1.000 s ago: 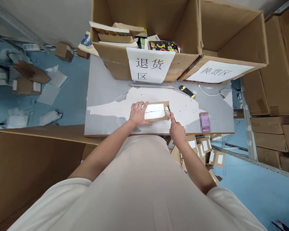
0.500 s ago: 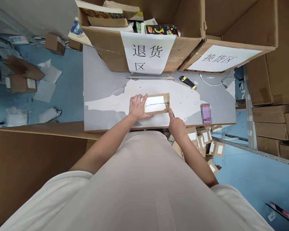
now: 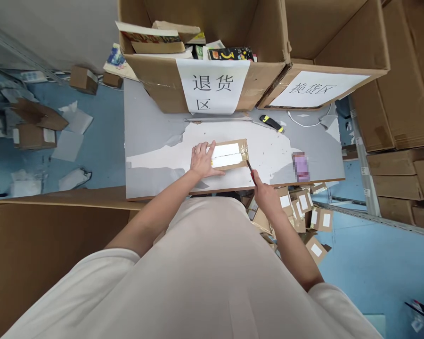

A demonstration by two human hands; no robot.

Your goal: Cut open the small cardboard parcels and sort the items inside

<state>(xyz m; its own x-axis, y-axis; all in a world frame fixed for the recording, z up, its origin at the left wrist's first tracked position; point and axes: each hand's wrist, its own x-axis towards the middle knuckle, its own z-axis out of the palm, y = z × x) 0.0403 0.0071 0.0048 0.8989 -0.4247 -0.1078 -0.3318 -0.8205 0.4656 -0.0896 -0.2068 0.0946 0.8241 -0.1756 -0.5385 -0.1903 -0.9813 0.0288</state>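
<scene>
A small brown cardboard box with white labels lies flat on the table, clear tape at its right end. My left hand covers its left end, with fingers over the top and thumb along the near edge, holding it down. My right hand is closed around a red and black utility knife. The knife points up and left, its tip at the box's near right corner; whether it touches cannot be told. A yellow and black box cutter lies beyond, to the right.
Two large cartons with paper signs stand at the table's back; the left carton contains books, the right carton stands beside it. A blurred purple item lies on the table at right. Several labelled boxes are heaped below.
My right hand has drawn back toward me and slightly right, so more of the knife shows. My left hand stays on the box. The whole view has shifted slightly.
</scene>
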